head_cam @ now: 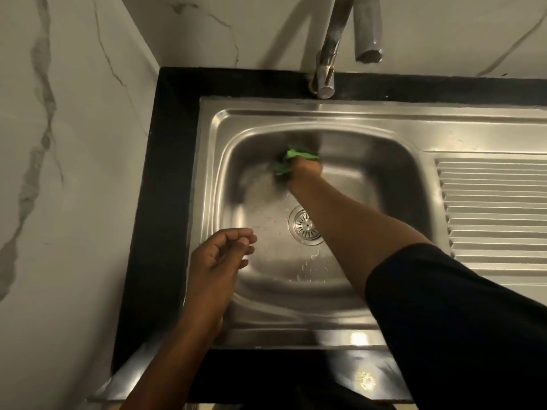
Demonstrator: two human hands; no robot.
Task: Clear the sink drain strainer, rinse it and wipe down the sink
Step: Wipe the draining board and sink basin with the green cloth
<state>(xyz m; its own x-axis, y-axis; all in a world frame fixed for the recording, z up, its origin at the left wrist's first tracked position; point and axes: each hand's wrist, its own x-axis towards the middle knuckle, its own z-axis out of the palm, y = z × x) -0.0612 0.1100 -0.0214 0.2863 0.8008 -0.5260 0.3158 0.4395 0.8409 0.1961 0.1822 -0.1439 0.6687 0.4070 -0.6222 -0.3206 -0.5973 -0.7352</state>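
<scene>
A stainless steel sink (pixel 390 179) fills the middle of the view. Its round drain strainer (pixel 303 227) sits in the basin floor, partly hidden by my right forearm. My right hand (pixel 306 173) grips a crumpled green cloth (pixel 288 161) and presses it against the far wall of the basin; hand and cloth are blurred. My left hand (pixel 220 255) hovers over the basin's near left corner with its fingers loosely curled and nothing in it. Water drops lie on the basin floor near the strainer.
A chrome tap (pixel 327 66) stands behind the sink with its spout (pixel 368 34) above the basin. A ribbed draining board (pixel 491 208) lies to the right. Black counter edging (pixel 165 173) frames the sink. Marble-patterned walls rise at the left and back.
</scene>
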